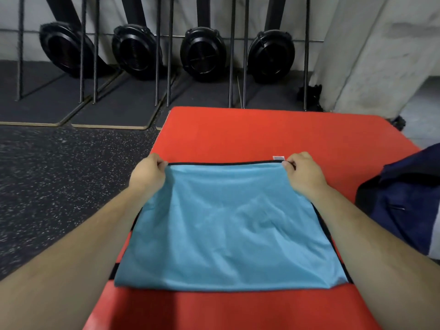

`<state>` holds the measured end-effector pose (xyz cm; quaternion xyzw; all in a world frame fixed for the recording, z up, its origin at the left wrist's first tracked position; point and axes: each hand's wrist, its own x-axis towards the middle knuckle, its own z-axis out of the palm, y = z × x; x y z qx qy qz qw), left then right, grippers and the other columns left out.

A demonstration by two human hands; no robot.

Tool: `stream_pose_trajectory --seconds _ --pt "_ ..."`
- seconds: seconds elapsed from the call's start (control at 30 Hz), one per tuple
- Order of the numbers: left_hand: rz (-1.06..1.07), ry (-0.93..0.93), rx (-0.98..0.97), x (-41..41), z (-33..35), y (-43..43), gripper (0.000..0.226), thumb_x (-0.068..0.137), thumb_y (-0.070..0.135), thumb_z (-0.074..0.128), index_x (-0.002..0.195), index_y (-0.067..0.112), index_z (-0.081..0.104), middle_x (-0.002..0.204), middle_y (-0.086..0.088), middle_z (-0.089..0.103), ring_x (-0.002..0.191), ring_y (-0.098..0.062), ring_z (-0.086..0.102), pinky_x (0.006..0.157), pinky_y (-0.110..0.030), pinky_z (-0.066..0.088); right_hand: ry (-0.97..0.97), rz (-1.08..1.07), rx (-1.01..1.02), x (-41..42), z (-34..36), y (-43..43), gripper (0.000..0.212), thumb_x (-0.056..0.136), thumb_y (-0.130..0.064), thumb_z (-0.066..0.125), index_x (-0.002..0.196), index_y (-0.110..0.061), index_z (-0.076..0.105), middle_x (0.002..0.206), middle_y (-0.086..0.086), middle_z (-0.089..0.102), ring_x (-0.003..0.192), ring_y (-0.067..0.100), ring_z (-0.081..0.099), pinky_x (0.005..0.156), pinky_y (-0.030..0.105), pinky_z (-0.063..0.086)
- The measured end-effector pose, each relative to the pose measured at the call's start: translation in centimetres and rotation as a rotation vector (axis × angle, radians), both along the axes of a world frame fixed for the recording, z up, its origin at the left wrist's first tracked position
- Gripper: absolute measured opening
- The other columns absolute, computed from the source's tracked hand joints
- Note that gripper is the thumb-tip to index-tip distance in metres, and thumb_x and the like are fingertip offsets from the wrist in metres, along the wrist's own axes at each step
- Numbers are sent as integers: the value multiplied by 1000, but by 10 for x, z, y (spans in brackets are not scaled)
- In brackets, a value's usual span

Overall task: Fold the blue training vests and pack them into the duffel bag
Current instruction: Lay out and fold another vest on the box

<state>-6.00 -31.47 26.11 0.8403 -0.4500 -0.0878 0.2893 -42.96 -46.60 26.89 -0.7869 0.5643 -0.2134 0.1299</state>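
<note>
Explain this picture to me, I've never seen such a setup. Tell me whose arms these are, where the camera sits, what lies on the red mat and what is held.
No machine here: a person wears one camera on the head, looking forward and down at their own bare hands. A blue vest lies on a red mat. The left hand and right hand each pinch a far corner of it. A dark navy duffel bag sits at the right, by the mat's edge. Round black machines stand at the back.

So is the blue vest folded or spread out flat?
Folded over: black-trimmed edges peek out from under the top layer of the blue vest.
</note>
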Motion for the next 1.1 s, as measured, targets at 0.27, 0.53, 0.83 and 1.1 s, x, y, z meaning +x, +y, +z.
stream_pose_trajectory --seconds 0.27,0.53,0.83,1.1 --pt "-189 -218 189 -7 8 -6 39 99 36 55 136 23 56 135 -3 51 130 -29 40 107 -49 30 111 80 45 1 3 1 31 98 -22 62 126 -8 61 125 14 57 111 32 59 96 36 43" --pt "-107 -260 60 -9 62 4 9 90 28 70 91 20 75 97 -1 67 107 -32 50 87 -37 40 123 80 -31 -13 51 11 16 99 -28 60 102 -16 71 98 -4 54 93 23 55 81 37 46" --pt "-71 23 -222 -24 206 5 16 86 8 70 77 22 69 73 0 71 63 -20 71 65 -33 57 -306 -74 -108 -10 189 11 11 89 -20 71 79 -15 71 83 4 72 80 24 71 79 36 56" --pt "-55 -10 -565 -56 257 50 16 87 11 61 93 23 70 80 15 64 75 -7 58 60 -17 40 -450 -37 -418 -33 231 60 17 91 -9 63 103 -11 75 105 6 73 102 23 65 89 27 44"
